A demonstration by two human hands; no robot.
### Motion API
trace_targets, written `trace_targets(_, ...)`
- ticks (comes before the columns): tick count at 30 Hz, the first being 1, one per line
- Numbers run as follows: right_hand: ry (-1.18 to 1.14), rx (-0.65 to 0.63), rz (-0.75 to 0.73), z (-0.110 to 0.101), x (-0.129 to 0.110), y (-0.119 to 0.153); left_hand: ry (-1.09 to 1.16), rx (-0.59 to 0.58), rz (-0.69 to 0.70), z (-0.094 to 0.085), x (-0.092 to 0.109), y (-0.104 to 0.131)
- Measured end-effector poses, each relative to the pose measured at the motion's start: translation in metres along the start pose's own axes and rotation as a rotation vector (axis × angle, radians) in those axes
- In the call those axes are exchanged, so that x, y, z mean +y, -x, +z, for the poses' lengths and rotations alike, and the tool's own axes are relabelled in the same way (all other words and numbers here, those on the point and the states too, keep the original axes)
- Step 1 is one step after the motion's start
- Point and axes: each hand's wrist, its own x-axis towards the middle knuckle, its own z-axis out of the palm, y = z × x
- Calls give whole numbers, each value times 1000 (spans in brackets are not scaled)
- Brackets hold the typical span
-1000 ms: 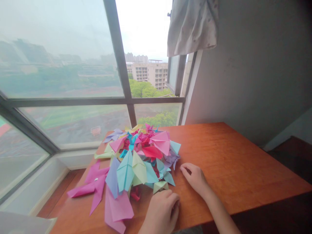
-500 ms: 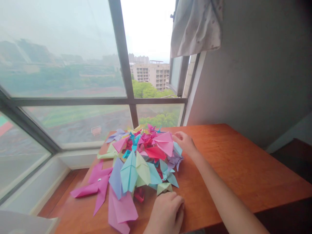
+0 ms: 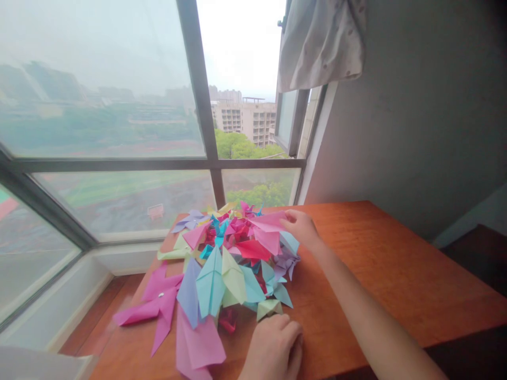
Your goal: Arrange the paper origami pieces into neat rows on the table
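At the heap of many-coloured folded paper (image 3: 237, 232), the right hand (image 3: 302, 229) pinches a pink paper plane (image 3: 267, 222)

The heap spreads over a reddish-brown wooden bench (image 3: 368, 264), and the pink paper plane lies at the heap's upper right. From the right side of the heap, the fingers (image 3: 293, 215) of the right hand grasp the plane by one outer edge; the held wing reaches up to the fingertips, the other slopes down over the heap. At the near right of the heap, the left hand (image 3: 273, 345) rests on the bench, loosely curled; its fingertips are hidden, so I cannot tell whether it holds anything. Between this hand and the heap sits a small pale-green folded paper piece (image 3: 269, 307), just beyond the knuckles; whether they touch is unclear.

On the heap's right flank is a lavender, many-pointed paper piece (image 3: 285, 262). On its near slope lean a light-blue paper plane (image 3: 209, 285), a pale-green pointed paper piece (image 3: 233, 277) and, farther left, a periwinkle paper piece (image 3: 190, 295). At the heap's near foot lies a large pink folded sheet (image 3: 202, 345). A magenta paper pinwheel (image 3: 168, 301) lies left of the heap. Behind the heap stands a grey-framed glass window (image 3: 119, 165).
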Motion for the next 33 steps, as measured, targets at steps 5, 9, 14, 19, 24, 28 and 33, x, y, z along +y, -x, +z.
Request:
trace_targets(5, -83, -73, -121, -39, 7, 41, 255, 101, -21, -10, 0, 0)
trace_targets(9, -192, -200, -181, -71, 16, 84, 680, 277, -209, -16, 1, 1)
trace_targets(14, -242, -281, -223, -93, 21, 123, 1031, 455, -424, -11, 1, 0)
trace_targets(19, -154, -293, -268, -91, 32, 141, 880, 353, -367, -15, -4, -1)
trace_targets(24, 76, -308, -361, -92, 32, 147, 547, 343, -253, -26, -5, -8)
trace_targets(28, 349, -252, -459, -83, 10, 152, 430, 312, -184, -25, 1, -15)
trace_targets(33, 454, -228, -610, -57, -2, 157, 436, 303, -116, -25, 9, -24)
